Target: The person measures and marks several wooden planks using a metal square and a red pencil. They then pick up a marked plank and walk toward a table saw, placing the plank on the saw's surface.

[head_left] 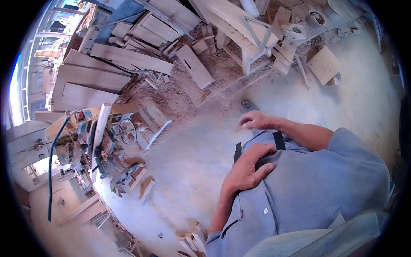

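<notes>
My left hand (252, 169) lies against the front of my grey-blue shirt (317, 184), palm toward the cloth, with the thumb spread away from the fingers. Nothing shows in its grip. Farther out, my right hand (255, 120) hangs over the front of my waist with loosely bent fingers; I see no object in it. Between the two hands a black strap (278, 140) crosses the shirt, and another black strap (238, 152) sits beside the left hand. Beyond the right hand a dark shoe (247, 104) shows on the floor.
To the left stands a woodworking machine with a handwheel (127, 132) and a dark cable (52, 171). Wooden boards (195, 66) and sawdust (180, 92) cover the floor ahead. A wooden frame (239, 32), a bucket (316, 18) and a wood block (324, 65) are farther right.
</notes>
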{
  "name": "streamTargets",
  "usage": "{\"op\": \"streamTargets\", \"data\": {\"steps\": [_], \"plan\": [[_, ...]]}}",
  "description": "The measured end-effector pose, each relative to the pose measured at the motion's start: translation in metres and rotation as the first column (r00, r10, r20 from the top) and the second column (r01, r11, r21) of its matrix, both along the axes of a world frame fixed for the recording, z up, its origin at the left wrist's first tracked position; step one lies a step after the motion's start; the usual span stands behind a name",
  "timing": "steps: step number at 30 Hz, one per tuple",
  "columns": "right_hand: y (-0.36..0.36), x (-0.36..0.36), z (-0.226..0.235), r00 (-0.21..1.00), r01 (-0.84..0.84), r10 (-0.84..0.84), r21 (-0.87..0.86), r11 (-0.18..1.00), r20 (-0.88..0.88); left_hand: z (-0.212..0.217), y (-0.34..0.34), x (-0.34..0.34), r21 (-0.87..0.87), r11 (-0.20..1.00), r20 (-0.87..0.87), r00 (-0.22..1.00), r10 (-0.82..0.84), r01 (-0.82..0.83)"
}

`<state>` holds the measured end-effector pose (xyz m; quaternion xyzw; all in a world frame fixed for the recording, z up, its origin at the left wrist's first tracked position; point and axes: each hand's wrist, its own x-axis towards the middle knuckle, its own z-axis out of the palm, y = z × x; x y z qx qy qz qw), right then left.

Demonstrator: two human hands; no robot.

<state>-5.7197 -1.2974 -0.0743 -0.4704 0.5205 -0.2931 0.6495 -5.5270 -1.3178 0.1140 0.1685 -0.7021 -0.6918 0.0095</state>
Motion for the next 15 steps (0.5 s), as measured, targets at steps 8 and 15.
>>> {"op": "streamTargets", "data": {"steps": [8, 15], "plan": [[-0.165, 0.042, 0.125, 0.377, -0.638, 0.657, -0.331, 0.695, 0.653, -0.007, -0.117, -0.032, 0.018, 0.992, 0.0, 0.993, -0.122, 0.122], [-0.287, 0.002, 0.112, 0.63, -0.59, 0.388, 0.09, 0.802, 0.672, -0.027, -0.264, -0.012, 0.01, 0.998, -0.02, 0.997, -0.069, 0.07]]}}
